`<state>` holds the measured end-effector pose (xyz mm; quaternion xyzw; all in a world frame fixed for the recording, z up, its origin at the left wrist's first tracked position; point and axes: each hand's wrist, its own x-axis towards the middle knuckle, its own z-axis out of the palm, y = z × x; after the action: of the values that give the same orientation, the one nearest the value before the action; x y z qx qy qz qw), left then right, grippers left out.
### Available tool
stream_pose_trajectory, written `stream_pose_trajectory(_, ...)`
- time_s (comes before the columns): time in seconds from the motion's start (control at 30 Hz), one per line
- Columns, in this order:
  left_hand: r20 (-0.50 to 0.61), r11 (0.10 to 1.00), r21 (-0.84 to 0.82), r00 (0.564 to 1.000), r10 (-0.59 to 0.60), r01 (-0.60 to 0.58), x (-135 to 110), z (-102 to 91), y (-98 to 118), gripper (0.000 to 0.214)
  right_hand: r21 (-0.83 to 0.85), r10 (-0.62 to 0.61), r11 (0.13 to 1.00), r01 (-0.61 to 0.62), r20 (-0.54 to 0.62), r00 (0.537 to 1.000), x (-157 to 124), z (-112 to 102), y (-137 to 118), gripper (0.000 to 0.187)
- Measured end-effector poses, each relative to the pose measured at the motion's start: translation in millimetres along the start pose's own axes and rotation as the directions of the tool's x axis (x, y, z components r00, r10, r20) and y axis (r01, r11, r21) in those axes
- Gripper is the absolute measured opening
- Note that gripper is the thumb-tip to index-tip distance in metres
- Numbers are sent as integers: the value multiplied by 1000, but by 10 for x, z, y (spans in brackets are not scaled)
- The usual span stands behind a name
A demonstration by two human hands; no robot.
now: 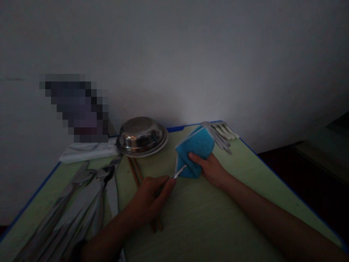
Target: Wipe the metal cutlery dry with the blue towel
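My left hand (154,194) is closed round a slim metal piece of cutlery (180,171); its other end is hidden in my palm, so I cannot tell its kind. The exposed tip points up and right, touching or just in front of the folded blue cloth (195,149). My right hand (211,167) grips that cloth, thumb across its front and fingers out of sight behind it. Beneath my left hand, a pair of wooden chopsticks (133,173) lies on the pale green table (218,225).
Large serving utensils (81,203) are spread at the left. An upturned metal bowl (141,134) rests on plates at the back, beside a white packet (87,151). Smaller cutlery (220,136) lies at the back right. A pixelated object (77,109) stands against the wall (191,54).
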<state>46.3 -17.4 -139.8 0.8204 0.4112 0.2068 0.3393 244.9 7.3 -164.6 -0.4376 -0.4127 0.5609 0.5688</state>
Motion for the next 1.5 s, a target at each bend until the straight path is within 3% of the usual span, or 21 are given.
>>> stream_pose_trajectory(0.17,1,1000,-5,1000,7,-7,5,-4,5,38,29,-20,999,19,32,999,12,-27,28,28)
stream_pose_trajectory(0.57,-2,1000,-8,1000,1,-1,8,-16,32,38,241,181,958,-158,-77,980,13,84,-67,38)
stream_pose_trajectory(0.8,21,999,-33,999,-31,32,6,-16,29,38,224,231,954,-201,-115,966,20,65,-51,46)
stream_pose_trajectory(1.2,-1,1000,-16,1000,-14,14,7,-22,50,37,217,204,959,-184,-73,976,5,74,-71,42)
stream_pose_trajectory(1.37,-7,1000,-30,1000,-4,4,6,-13,44,37,211,153,968,-139,-50,987,15,61,-51,38)
stream_pose_trajectory(1.5,-10,1000,-9,1000,11,-12,10,-5,30,37,109,71,992,-66,-50,996,14,33,-3,35)
